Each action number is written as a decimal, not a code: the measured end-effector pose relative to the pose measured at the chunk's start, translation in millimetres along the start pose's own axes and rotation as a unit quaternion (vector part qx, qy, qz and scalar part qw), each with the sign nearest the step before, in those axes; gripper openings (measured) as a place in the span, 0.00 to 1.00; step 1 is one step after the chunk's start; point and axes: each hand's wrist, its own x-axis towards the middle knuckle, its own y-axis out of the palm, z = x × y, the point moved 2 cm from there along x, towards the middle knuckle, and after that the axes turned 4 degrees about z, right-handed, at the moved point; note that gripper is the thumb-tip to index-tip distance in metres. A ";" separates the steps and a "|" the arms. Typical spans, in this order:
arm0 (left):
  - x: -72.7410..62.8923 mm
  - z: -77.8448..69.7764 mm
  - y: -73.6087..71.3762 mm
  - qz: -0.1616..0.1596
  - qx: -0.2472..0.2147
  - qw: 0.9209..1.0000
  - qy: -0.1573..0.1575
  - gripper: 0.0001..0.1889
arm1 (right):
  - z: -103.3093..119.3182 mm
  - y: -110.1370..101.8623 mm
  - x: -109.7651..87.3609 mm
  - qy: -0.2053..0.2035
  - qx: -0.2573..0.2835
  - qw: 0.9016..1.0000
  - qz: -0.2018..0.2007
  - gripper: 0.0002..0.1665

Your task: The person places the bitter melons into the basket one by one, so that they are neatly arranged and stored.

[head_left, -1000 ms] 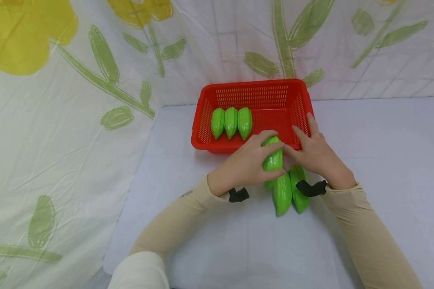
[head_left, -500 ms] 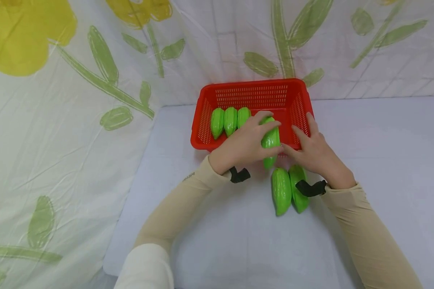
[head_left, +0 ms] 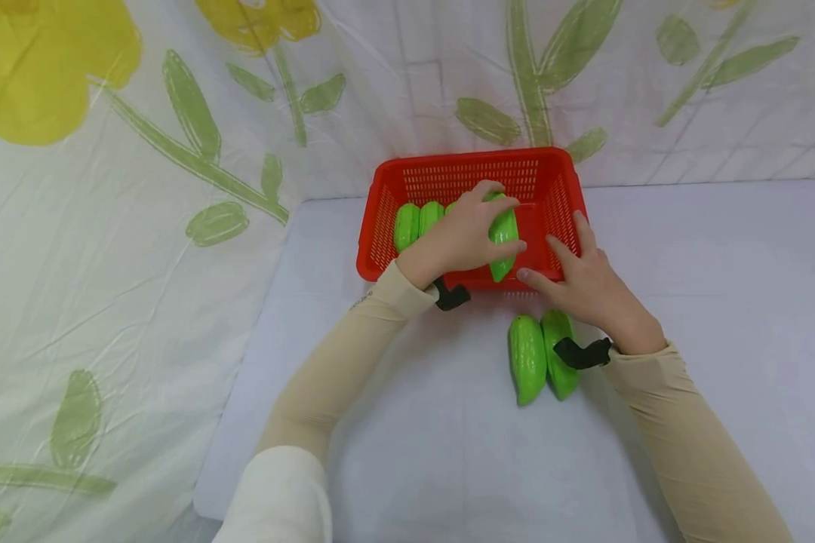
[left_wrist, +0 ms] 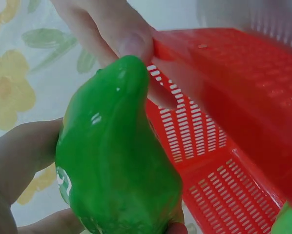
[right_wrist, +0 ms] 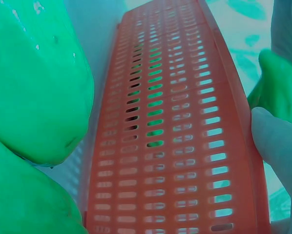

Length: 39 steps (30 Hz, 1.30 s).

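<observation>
My left hand (head_left: 458,235) grips a glossy green ridged fruit (head_left: 504,237) with a pointed tip, thumb on one side and fingers on the other. It is over the red plastic basket (head_left: 472,158), its near end overlapping the front rim in the head view. In the left wrist view the fruit (left_wrist: 114,151) appears smooth, with a curved tip. My right hand (head_left: 594,290) rests at the basket's front right corner, fingers spread and thumb (right_wrist: 270,131) at the front rim. Three matching green fruits (head_left: 407,226) lie side by side at the basket's left, partly behind my left hand.
Two more green fruits, a left one (head_left: 527,362) and a right one (head_left: 558,347), lie together before the basket, near my right wrist. A white cloth covers the table (head_left: 407,452). Behind the basket hangs a flower-patterned curtain (head_left: 394,90).
My left hand has carried the green fruit forward from above the table pair to over the basket. My right hand stays at the basket's corner.
</observation>
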 end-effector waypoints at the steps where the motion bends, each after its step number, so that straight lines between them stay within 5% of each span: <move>1: 3.2 0.9 -1.1 0.002 0.002 1.000 -0.004 0.37 | -0.4 0.0 0.1 0.001 0.000 1.000 0.000 0.61; 11: 33.9 12.9 -3.5 0.044 0.037 0.998 -0.028 0.37 | -3.3 0.7 2.1 0.002 -0.007 1.000 0.002 0.61; 24: 65.5 28.7 -1.2 0.097 0.023 0.993 -0.056 0.39 | -2.4 0.4 1.5 0.007 -0.007 1.000 0.003 0.62; 39: 95.9 44.3 19.7 0.119 0.040 0.989 -0.075 0.37 | -3.5 1.3 2.0 0.009 -0.006 1.000 0.002 0.63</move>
